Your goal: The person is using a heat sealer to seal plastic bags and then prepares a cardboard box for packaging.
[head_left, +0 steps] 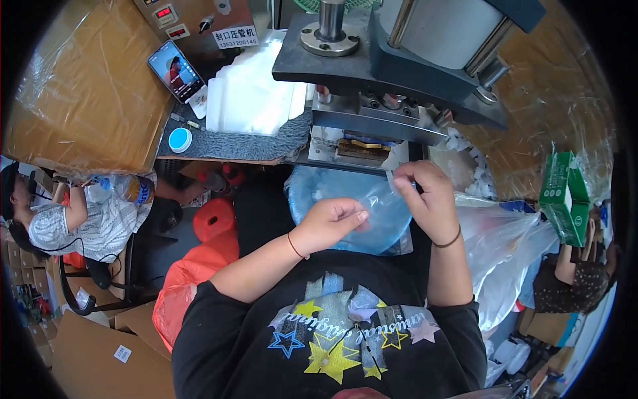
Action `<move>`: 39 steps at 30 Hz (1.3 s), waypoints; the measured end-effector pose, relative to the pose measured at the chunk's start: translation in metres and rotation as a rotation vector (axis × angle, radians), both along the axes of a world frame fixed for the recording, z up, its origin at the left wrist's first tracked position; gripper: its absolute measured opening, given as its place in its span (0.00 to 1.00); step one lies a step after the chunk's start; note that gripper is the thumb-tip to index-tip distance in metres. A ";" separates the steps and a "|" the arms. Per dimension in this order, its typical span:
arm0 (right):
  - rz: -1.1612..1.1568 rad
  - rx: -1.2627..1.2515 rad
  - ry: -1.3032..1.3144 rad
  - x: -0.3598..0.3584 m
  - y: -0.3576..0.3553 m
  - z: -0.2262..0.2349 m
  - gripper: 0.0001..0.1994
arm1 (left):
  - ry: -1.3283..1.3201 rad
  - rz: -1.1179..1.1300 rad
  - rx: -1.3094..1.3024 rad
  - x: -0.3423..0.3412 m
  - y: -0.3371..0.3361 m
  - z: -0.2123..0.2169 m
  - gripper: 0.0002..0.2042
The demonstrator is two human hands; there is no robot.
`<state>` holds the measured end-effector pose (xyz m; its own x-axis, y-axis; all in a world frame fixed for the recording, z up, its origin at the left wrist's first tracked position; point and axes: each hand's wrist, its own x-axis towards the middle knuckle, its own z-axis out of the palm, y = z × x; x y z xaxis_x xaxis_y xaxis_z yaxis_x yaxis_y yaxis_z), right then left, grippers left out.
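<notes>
Pinching a clear plastic bag between both hands: left hand closed on its lower edge, right hand gripping the top corner, keeping the film taut below the grey metal press. Film thin, glossy, crinkled; stacked white pieces behind.

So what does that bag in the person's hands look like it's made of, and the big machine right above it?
The bag looks like thin clear plastic film: it is see-through, glossy and crinkled between the left hand and right hand. The machine seems painted dark metal, with a shiny bare steel post; that is judged only from its sheen.
</notes>
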<state>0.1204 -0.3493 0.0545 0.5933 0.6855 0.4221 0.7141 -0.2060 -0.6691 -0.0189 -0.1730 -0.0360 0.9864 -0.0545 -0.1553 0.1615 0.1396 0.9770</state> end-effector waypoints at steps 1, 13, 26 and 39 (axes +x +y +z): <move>0.004 -0.058 -0.079 0.005 -0.005 -0.001 0.05 | 0.016 -0.042 -0.162 0.001 -0.003 -0.002 0.09; -0.053 -0.099 0.035 0.006 -0.015 -0.004 0.07 | -0.022 -0.064 -0.149 0.005 -0.018 -0.014 0.10; 0.299 -0.399 0.064 0.022 -0.038 0.007 0.08 | 0.255 -0.305 -0.437 0.005 -0.018 -0.008 0.12; -0.452 -0.706 -0.387 0.093 -0.080 -0.055 0.15 | 0.226 0.100 -0.473 0.040 0.035 -0.007 0.11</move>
